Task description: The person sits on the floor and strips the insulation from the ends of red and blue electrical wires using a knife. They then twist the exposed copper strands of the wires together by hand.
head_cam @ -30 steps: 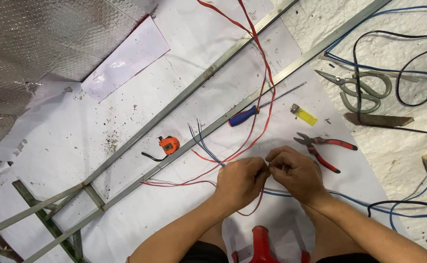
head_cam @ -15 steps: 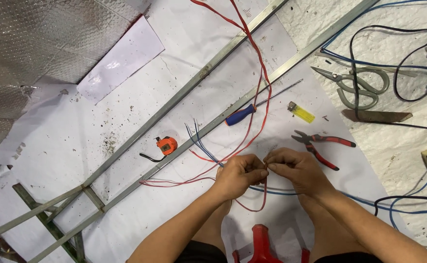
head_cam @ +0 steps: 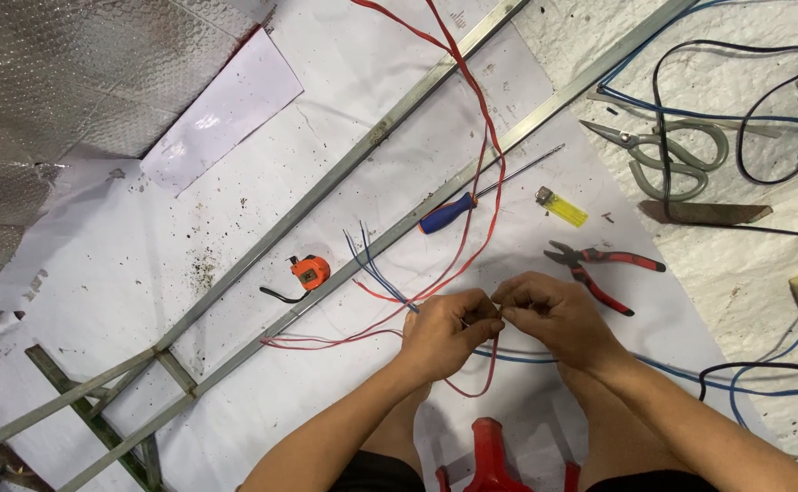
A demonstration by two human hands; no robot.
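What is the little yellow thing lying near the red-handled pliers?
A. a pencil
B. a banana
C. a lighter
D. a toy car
C: the small yellow see-through lighter with a metal top lies on the white sheet, just above the red-handled pliers and right of the blue-handled screwdriver.

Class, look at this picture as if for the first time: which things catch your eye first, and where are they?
The two hands, left hand and right hand, meet low in the middle, pinching thin red and blue wires between their fingertips. Two long metal rails cross the white sheet slantwise. To the right lie red-handled pliers, a yellow lighter and a blue-handled screwdriver.
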